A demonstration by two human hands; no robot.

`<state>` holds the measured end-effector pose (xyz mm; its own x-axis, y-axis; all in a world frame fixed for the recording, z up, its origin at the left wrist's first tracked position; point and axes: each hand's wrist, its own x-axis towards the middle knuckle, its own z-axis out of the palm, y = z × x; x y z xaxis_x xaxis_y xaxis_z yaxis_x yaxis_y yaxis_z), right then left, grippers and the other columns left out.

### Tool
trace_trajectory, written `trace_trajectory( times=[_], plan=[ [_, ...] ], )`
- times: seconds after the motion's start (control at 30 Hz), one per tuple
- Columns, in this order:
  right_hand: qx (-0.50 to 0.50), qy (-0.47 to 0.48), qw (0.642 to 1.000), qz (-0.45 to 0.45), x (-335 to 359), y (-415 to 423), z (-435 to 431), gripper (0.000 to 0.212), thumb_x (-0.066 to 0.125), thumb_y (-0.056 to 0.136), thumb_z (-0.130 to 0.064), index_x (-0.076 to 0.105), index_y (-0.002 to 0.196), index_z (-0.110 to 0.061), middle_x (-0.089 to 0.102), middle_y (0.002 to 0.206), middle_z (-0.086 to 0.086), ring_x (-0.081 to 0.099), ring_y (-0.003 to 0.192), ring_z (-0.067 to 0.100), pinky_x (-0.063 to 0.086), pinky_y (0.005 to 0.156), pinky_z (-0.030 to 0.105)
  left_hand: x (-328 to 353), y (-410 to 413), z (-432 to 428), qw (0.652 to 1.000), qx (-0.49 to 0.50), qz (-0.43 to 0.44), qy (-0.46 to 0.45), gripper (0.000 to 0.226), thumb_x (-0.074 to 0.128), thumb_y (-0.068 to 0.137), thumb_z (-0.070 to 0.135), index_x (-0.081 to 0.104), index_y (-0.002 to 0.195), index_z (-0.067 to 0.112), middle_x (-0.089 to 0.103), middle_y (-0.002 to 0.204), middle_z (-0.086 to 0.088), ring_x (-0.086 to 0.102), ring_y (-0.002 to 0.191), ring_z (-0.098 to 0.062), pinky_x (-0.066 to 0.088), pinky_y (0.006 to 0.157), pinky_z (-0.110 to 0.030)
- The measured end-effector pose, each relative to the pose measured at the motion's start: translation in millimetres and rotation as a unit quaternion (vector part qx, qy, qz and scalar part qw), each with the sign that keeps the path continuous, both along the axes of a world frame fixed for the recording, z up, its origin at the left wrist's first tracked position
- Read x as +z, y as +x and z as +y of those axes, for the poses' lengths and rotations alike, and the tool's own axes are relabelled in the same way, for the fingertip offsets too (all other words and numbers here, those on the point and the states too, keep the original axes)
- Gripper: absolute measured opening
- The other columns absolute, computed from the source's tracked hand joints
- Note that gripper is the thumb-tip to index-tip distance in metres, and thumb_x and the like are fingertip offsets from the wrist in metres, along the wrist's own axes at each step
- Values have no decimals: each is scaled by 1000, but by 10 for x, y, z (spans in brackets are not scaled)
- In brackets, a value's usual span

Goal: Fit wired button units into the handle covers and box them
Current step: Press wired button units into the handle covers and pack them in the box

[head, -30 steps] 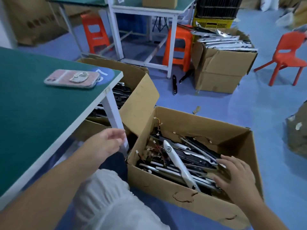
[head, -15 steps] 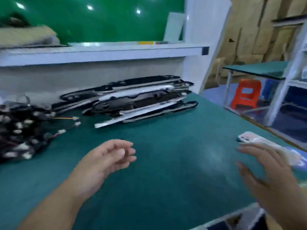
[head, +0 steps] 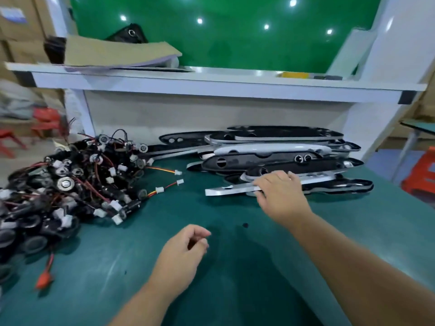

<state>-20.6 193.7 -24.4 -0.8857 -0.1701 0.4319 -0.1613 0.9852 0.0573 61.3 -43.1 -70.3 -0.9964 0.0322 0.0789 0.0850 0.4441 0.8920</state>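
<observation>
Our right hand (head: 282,196) reaches forward over the green table mat (head: 237,274) and takes hold of a silver handle cover (head: 226,191). The fingers curl over its top and the thumb lies against its near edge, so the cover is pinched about midway along. Its free end sticks out to the left of the grip and rests on the mat. Just behind the grip and to its right lies the stack of handle covers (head: 277,161), black and silver, long and side by side, and the held cover is the nearest of them. Our left hand (head: 182,252) hangs nearer to us and left of the grip, above the mat. Its fingers are loosely curled and hold nothing. Well to the left of the grip sits the pile of wired button units (head: 70,184), a tangle of black bodies, red wires and white plugs. Two loose plugs (head: 180,181) trail from it toward the cover's free end. Beyond the stack runs a white shelf (head: 211,83) with a cardboard sheet (head: 113,54) lying on it.
</observation>
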Motion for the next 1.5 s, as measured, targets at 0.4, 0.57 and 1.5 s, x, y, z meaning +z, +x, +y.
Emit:
trace_trajectory(
  times=[0.4, 0.57, 1.5],
  plan=[
    [-2, 149, 964, -221, -7, -785, -559, 26, 40, 99, -25, 53, 118, -36, 36, 142, -8, 22, 129, 22, 18, 105, 65, -42, -42, -18, 1000, -25, 5, 18, 28, 58, 90, 26, 58, 76, 50, 61, 79, 27, 53, 72, 3, 41, 69, -13],
    [73, 172, 965, -184, 114, -512, -597, 28, 37, 101, -29, 46, 128, -27, 27, 152, 0, 12, 143, 25, 6, 109, 65, -50, -92, -22, 996, 23, 28, 77, 17, 60, 90, 26, 58, 91, 43, 62, 90, 26, 55, 81, 6, 38, 71, -6],
    [103, -23, 994, -10, -187, 1410, 207, 100, 73, 67, -57, 19, 148, -36, 62, 118, -8, 61, 106, 20, 41, 96, 31, 302, 270, -359, 916, -82, -93, 382, 29, 66, 72, 11, 61, 100, 6, 74, 85, -7, 69, 71, -12, 55, 57, -21]
  ],
)
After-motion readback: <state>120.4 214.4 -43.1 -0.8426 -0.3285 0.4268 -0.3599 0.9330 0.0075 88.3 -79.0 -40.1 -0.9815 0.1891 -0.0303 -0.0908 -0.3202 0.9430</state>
